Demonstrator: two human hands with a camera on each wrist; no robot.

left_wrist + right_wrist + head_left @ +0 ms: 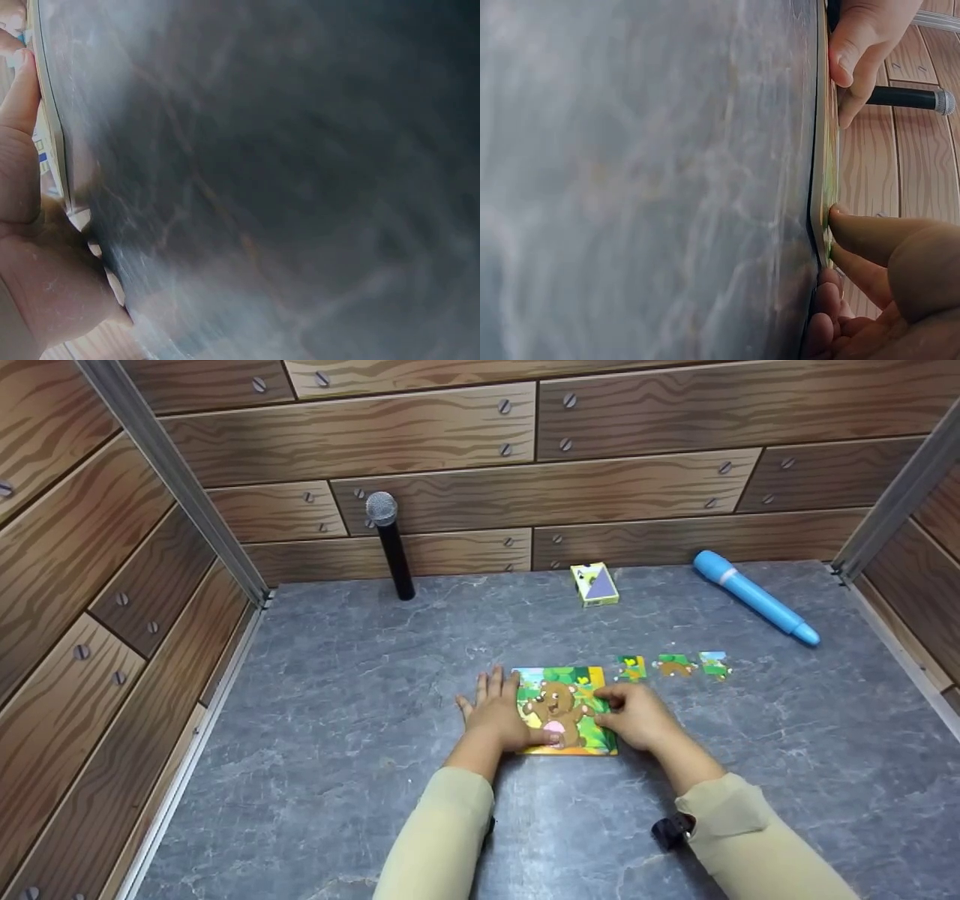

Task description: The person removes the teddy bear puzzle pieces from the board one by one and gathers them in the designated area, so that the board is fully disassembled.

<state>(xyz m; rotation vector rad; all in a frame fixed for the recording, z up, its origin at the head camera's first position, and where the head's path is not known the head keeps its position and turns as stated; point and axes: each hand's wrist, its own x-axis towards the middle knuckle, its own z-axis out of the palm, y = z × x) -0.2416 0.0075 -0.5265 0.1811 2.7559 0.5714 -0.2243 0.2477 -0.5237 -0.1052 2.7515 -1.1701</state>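
Note:
A jigsaw puzzle [559, 709] with a brown bear on a green background lies flat on the grey marbled table. My left hand [499, 716] rests along its left side with fingers spread, and its thumb lies over the lower part of the bear. At the right edge, my right hand [636, 714] bends its thumb and index finger onto the puzzle, the two tips a piece's width apart on a green piece. The right wrist view shows the other fingers [825, 304] curled beside the board's edge. Behind the right hand lie loose pieces: one green-yellow [631, 667], one brown-green [675, 664], one blue-green [715, 663].
A black microphone [396, 556] with a silver head stands upright near the back wall. A yellow-edged card box [595, 584] lies at the back middle. A blue microphone-shaped pen [757, 598] lies at the back right. Wood-patterned panels [442, 431] close off the back and sides.

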